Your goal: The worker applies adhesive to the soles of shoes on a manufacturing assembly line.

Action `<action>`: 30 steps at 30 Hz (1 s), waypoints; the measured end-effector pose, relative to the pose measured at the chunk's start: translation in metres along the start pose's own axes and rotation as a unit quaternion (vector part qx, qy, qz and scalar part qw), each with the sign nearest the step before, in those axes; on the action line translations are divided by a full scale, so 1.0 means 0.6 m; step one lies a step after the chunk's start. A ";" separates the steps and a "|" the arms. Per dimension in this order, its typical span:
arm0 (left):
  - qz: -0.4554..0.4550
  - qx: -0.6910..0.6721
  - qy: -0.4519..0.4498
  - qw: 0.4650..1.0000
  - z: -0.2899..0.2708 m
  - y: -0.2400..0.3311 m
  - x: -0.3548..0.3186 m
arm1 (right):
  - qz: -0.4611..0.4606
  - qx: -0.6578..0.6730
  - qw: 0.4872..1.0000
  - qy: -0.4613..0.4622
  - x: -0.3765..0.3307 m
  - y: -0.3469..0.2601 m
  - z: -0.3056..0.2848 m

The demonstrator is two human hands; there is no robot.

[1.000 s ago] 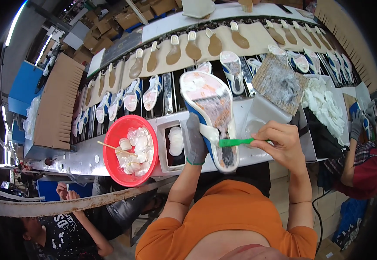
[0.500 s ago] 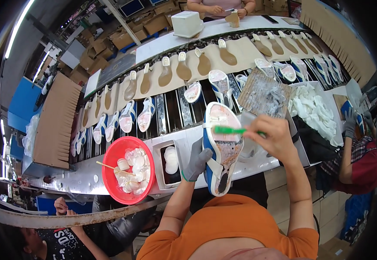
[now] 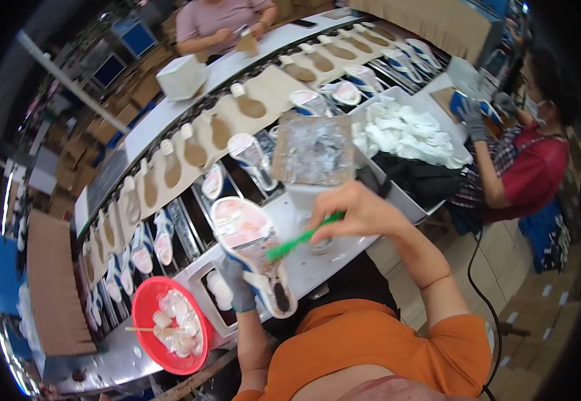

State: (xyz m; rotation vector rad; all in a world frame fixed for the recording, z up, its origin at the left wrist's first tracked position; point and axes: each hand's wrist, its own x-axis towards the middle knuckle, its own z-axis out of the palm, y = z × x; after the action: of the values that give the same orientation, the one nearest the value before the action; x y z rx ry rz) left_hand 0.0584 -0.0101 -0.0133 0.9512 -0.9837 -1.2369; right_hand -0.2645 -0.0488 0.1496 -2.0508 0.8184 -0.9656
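My left hand (image 3: 238, 284), in a grey glove, grips an upturned sandal (image 3: 238, 224) by its side. The sandal has a white rim, blue and white straps and a pinkish, patchy underside with a dark patch at the heel. My bare right hand (image 3: 349, 210) is closed around the handle of a green brush (image 3: 307, 237). Its head meets the underside near the sandal's middle, slightly blurred. Just beyond the sandal lies a smeared board (image 3: 314, 150). Beside my left hand is a white tray (image 3: 205, 294) with round white pads.
A red basin (image 3: 140, 334) with white pieces and a stick stands at left. Brown soles (image 3: 195, 154) line a beige belt (image 3: 270, 83); more sandals (image 3: 163, 244) lie on rollers. A white box (image 3: 364, 134) holds crumpled white material. A gloved co-worker (image 3: 537, 150) sits at right, another person (image 3: 213, 27) opposite.
The brush has moved from the sandal's front part down toward its middle. My view has swung to the right, bringing more of the right-hand co-worker into sight.
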 end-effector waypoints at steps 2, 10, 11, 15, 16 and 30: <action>-0.019 -0.036 0.014 0.999 -0.012 -0.008 0.000 | 0.104 0.044 0.989 0.094 -0.030 0.025 -0.052; -0.086 0.079 0.089 0.989 0.023 0.002 -0.008 | 0.338 -0.151 0.857 0.358 -0.037 0.278 -0.240; -0.088 0.096 0.098 0.987 0.030 0.000 -0.011 | 0.337 -0.205 0.862 0.318 -0.028 0.310 -0.244; -0.085 0.134 0.094 0.983 0.028 -0.011 -0.010 | 0.396 -0.342 0.814 0.253 -0.001 0.387 -0.231; -0.082 0.159 0.080 0.981 0.025 -0.014 -0.009 | 0.416 -0.358 0.801 0.240 -0.001 0.393 -0.230; 0.117 0.486 0.108 0.859 0.128 0.068 0.049 | 0.326 -0.344 0.808 0.349 -0.046 0.302 -0.253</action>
State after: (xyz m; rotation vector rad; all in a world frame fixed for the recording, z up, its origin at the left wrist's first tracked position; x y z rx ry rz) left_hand -0.0003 -0.0391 0.0509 1.6363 -1.5184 -0.3444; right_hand -0.4465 -0.1761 0.0641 -1.6424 2.3752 -1.0924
